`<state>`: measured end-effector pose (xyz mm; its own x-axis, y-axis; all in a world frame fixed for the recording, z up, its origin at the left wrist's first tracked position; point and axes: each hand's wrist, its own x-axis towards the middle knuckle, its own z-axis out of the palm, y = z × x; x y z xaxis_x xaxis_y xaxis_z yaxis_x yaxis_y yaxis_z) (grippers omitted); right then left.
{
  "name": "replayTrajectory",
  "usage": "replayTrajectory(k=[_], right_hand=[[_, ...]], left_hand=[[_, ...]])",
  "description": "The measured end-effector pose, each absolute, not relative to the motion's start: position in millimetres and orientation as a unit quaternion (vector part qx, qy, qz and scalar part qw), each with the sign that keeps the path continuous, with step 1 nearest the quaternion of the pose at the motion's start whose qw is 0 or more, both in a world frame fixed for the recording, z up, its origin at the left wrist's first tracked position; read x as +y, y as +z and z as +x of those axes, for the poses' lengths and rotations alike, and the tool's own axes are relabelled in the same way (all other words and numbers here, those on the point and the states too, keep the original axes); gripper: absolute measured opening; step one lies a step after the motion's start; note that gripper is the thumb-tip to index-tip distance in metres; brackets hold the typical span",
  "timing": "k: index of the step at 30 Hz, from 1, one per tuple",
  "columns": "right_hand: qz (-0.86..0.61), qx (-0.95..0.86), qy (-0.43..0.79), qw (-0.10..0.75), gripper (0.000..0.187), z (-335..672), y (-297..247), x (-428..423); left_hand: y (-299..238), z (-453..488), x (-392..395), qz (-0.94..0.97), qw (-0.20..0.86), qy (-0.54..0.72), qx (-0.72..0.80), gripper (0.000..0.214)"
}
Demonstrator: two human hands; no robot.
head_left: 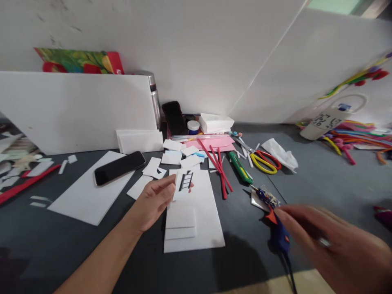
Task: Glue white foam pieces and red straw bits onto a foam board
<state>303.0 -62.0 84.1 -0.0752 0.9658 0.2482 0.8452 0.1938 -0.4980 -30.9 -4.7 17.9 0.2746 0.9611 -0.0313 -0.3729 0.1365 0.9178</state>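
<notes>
My left hand [157,200] pinches the edge of a small white card [182,195] bearing a black ladder-like shape and a bit of red. The card is above a long white foam-like board [206,220], with smaller white pieces [180,222] stacked at its near end. At the right, my right hand [324,237] is blurred, with its fingertips right at a blue glue gun [279,234] with an orange trigger. Whether they grip it is not clear. The gun's nozzle lies over a small glue-spotted piece [257,201] on the dark table.
Beyond the board lie white scraps [171,157], red sticks [221,171], a green cutter [240,167] and scissors [265,161]. A phone [119,167] rests on white sheet [88,200] at left. A white bottle [321,122] stands tilted far right; a large white board [76,110] leans behind.
</notes>
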Motion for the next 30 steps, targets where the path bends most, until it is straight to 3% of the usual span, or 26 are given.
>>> replayTrajectory(k=[4, 8, 11, 15, 22, 30], right_hand=[[-0.521, -0.785, 0.217, 0.256, 0.026, 241, 110, -37], [-0.454, -0.825, 0.254, 0.220, 0.040, 206, 104, -23], [-0.438, -0.837, 0.268, 0.191, 0.034, 199, 91, -21], [-0.440, -0.840, 0.258, 0.187, 0.032, 198, 77, -20], [-0.435, -0.834, 0.299, 0.160, 0.029, 196, 63, -10], [-0.429, -0.826, 0.329, 0.156, 0.031, 196, 43, -1]], left_hand=[[47, -38, -11, 0.660, 0.520, 0.378, 0.389, 0.029], [73, -39, -26, 0.831, 0.283, 0.246, 0.411, 0.032], [76, -34, -34, 0.872, 0.170, 0.208, 0.409, 0.031], [68, -29, -36, 0.896, 0.096, 0.191, 0.390, 0.029], [54, -36, -39, 0.887, 0.118, 0.211, 0.393, 0.032], [27, -59, -41, 0.656, 0.270, 0.298, 0.638, 0.023]])
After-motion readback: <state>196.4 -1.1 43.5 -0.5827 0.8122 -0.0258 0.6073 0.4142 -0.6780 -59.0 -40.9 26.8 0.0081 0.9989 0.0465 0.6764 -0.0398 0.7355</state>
